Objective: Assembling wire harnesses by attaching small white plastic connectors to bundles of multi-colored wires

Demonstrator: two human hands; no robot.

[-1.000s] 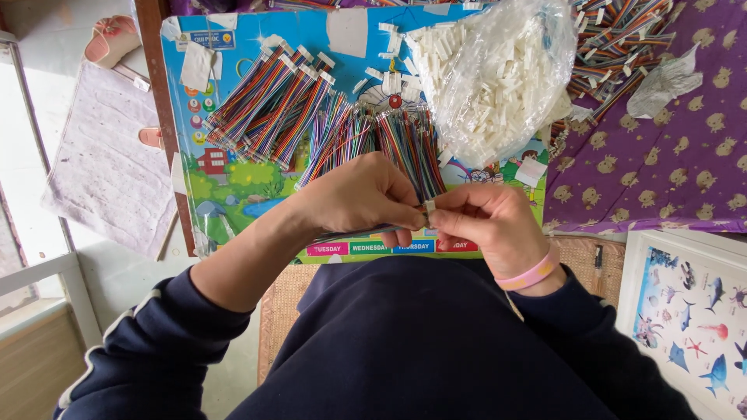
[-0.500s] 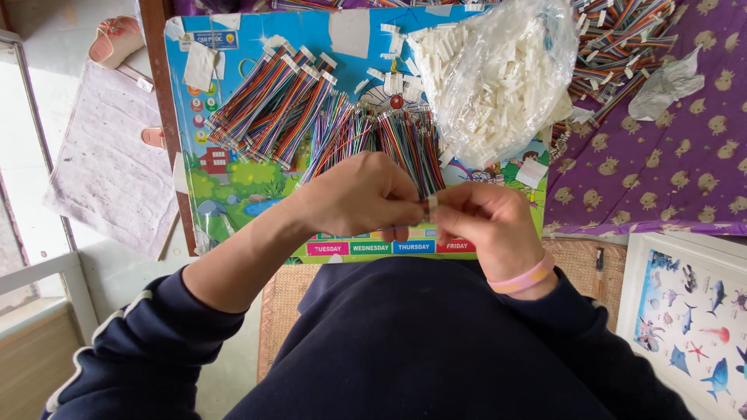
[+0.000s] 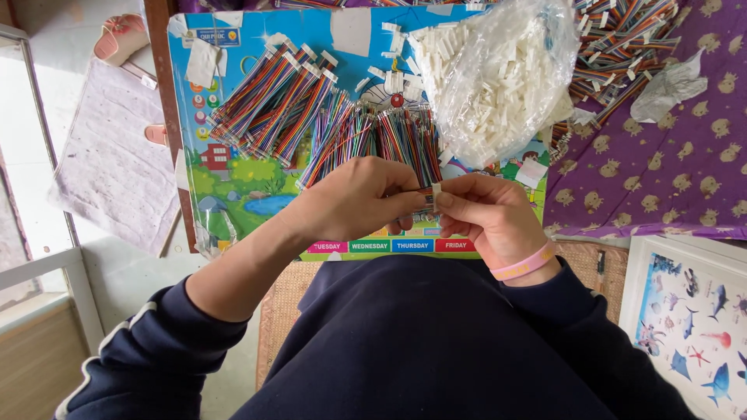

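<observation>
My left hand (image 3: 354, 198) and my right hand (image 3: 489, 214) meet in front of me over a colourful picture board (image 3: 233, 194). The left hand pinches a short multicoloured ribbon cable (image 3: 424, 190). The right hand's thumb and forefinger hold a small white plastic connector (image 3: 436, 189) at the cable's end. A pink band sits on my right wrist. Behind the hands lie bundles of rainbow ribbon cables (image 3: 311, 117) on the board. A clear plastic bag of white connectors (image 3: 498, 78) lies at the board's upper right.
A purple patterned cloth (image 3: 661, 171) at the right holds more cable bundles (image 3: 630, 47) and a crumpled bag. A sea-animal picture board (image 3: 689, 311) lies at the lower right. A pale mat (image 3: 109, 163) and a pink slipper (image 3: 120, 35) lie on the floor at the left.
My hands stay together over the board; the fingers have shifted slightly around the cable end and the white connector. Nothing else has moved.
</observation>
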